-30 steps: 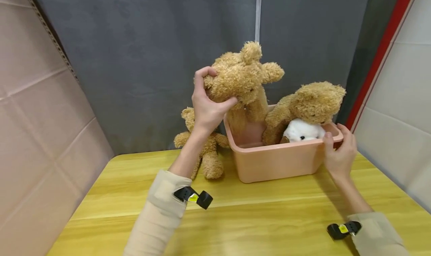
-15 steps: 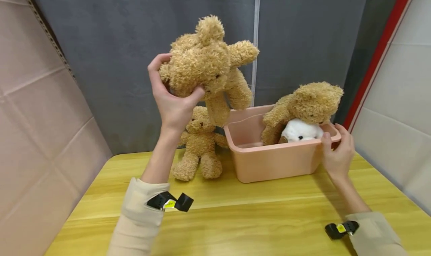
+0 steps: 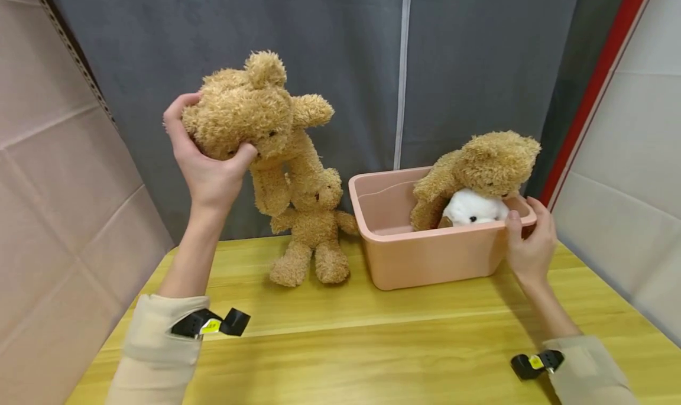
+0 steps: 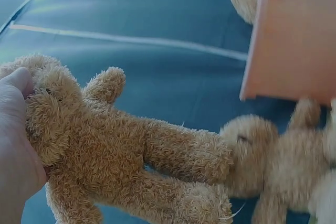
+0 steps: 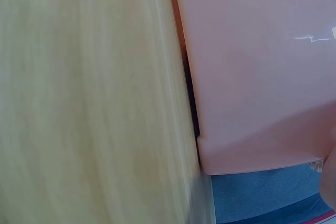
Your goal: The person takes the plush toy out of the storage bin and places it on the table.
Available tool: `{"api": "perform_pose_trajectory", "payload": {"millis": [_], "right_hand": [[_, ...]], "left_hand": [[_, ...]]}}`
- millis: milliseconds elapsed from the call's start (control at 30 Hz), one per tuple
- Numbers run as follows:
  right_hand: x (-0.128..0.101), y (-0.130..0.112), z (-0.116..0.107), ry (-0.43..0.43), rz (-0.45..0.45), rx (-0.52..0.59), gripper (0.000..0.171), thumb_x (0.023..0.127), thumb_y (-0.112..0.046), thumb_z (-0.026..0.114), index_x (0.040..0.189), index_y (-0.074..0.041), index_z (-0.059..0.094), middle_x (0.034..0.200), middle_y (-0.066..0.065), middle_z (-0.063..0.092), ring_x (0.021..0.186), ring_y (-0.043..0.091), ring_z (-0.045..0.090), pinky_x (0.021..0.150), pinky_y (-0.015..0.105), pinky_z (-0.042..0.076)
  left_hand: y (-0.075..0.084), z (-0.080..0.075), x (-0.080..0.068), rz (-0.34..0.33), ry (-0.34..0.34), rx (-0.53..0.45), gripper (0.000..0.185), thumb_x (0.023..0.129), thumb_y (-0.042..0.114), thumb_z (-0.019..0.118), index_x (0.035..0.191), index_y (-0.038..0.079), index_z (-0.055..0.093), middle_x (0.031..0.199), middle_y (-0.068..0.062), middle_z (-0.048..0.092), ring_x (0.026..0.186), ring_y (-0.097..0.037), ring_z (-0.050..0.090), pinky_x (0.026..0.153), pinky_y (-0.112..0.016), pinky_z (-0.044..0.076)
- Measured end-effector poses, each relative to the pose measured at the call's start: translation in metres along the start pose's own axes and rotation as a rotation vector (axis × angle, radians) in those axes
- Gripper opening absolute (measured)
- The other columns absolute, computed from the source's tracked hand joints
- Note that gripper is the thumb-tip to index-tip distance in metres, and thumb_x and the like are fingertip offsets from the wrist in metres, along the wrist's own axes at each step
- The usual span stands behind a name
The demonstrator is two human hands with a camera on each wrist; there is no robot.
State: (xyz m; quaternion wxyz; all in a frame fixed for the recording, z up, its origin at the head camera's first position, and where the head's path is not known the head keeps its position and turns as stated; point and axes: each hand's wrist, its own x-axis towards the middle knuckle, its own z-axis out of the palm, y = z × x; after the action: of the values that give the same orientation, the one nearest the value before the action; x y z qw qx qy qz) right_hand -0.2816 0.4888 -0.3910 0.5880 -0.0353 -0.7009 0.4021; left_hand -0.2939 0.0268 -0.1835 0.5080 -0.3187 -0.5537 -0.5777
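Head view: the left hand (image 3: 210,168) grips a tan bear (image 3: 255,127) by its head, fingers curled over the back and thumb under the muzzle; the bear hangs in the air well left of the pink bin (image 3: 425,254), legs dangling in front of a small bear (image 3: 314,230) that sits on the table (image 3: 372,346) just left of the bin. The right hand (image 3: 529,245) holds the bin's right rim, fingers hooked over the edge. Inside the bin, at its right end, a third bear (image 3: 486,168) leans over a white toy (image 3: 470,209); the bin's left half shows bare bottom. Judged from this layout: one bear sits outside the bin, one is in hand clear of it, and two toys are left inside. Left wrist view: thumb (image 4: 16,85) pressed against the held bear's (image 4: 121,150) head, palm beneath it; its feet hang next to the small bear's (image 4: 273,161) head, whether touching I cannot tell; a corner of the bin (image 4: 294,35) is beyond. Right wrist view: mostly blur, with table wood (image 5: 89,98) beside the bin wall (image 5: 257,66); the hand itself is barely visible at the lower right edge, so its grip cannot be read here.
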Motion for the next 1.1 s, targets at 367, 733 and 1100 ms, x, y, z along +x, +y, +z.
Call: {"api": "perform_pose_trajectory", "payload": {"millis": [367, 733, 1100], "right_hand": [[0.004, -0.007, -0.005, -0.087, 0.047, -0.024, 0.054, 0.093, -0.031, 0.057, 0.136, 0.003, 0.057, 0.116, 0.027, 0.063, 0.093, 0.013, 0.057, 0.078, 0.014, 0.034], [0.009, -0.01, -0.014, -0.207, 0.1, -0.085, 0.052, 0.096, -0.027, 0.057, 0.139, 0.002, 0.049, 0.102, 0.026, 0.063, 0.075, -0.008, 0.044, 0.066, 0.014, 0.033], [0.009, -0.01, -0.013, -0.204, 0.113, -0.084, 0.051, 0.097, -0.026, 0.057, 0.14, 0.0, 0.05, 0.103, 0.026, 0.064, 0.077, -0.005, 0.045, 0.068, 0.018, 0.033]], "left_hand": [[-0.011, -0.039, 0.008, -0.153, 0.028, 0.111, 0.062, 0.068, -0.005, 0.059, 0.128, 0.008, 0.054, 0.13, -0.005, 0.049, 0.112, -0.02, 0.051, 0.086, -0.029, 0.041], [-0.083, -0.101, -0.016, -0.439, -0.092, 0.429, 0.062, 0.079, 0.003, 0.067, 0.137, 0.02, 0.053, 0.128, 0.011, 0.049, 0.103, -0.01, 0.05, 0.081, -0.026, 0.04], [-0.117, -0.13, -0.029, -0.725, -0.274, 0.537, 0.062, 0.092, 0.023, 0.061, 0.149, 0.017, 0.037, 0.148, -0.01, 0.034, 0.115, -0.023, 0.037, 0.085, -0.04, 0.032]]}}
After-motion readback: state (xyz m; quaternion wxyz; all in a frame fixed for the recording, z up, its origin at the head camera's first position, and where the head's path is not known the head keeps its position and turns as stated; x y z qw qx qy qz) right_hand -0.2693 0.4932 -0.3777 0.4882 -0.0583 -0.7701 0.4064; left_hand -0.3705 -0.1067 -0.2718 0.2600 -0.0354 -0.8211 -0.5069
